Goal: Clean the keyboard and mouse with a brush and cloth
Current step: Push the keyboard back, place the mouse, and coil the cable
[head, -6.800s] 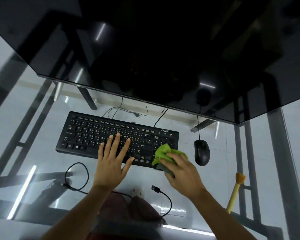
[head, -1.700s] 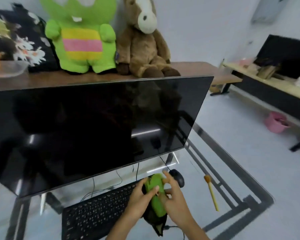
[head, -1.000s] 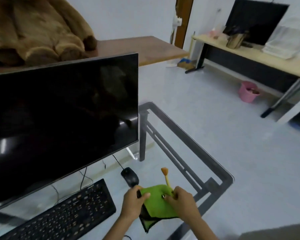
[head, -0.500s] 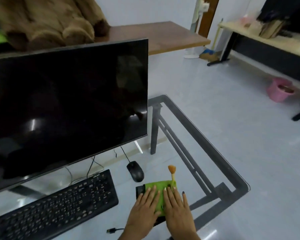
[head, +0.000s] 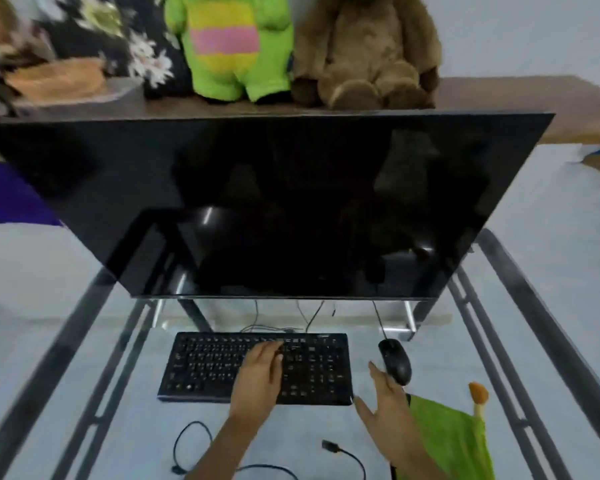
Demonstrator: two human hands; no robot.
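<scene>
A person's left hand (head: 258, 374) lies flat on the black keyboard (head: 257, 367) with fingers straight, gripping nothing and covering the keys near the board's middle. The right hand (head: 387, 405) hovers with fingers spread and relaxed, empty, just right of the keyboard's near corner; motion blur makes it hard to tell whether it touches the glass desk (head: 84, 393). The black mouse (head: 395, 361) sits just beyond that hand's fingertips, its cord running up behind the dark monitor (head: 274, 202). The green cloth (head: 454, 441) lies spread on the glass to the right of the wrist, partly hidden by the forearm and cut off at the frame's lower edge. Of the brush (head: 478, 396), only the orange bristle tip and a short length of yellow handle show past the cloth's far corner; the rest is covered. A loose black cable (head: 347, 453) curls on the glass nearer than both hands. Behind the monitor, a green plush toy (head: 232, 46) and a brown plush toy (head: 368, 53) are cropped at the top, and the objects to their left are too blurred to identify.
</scene>
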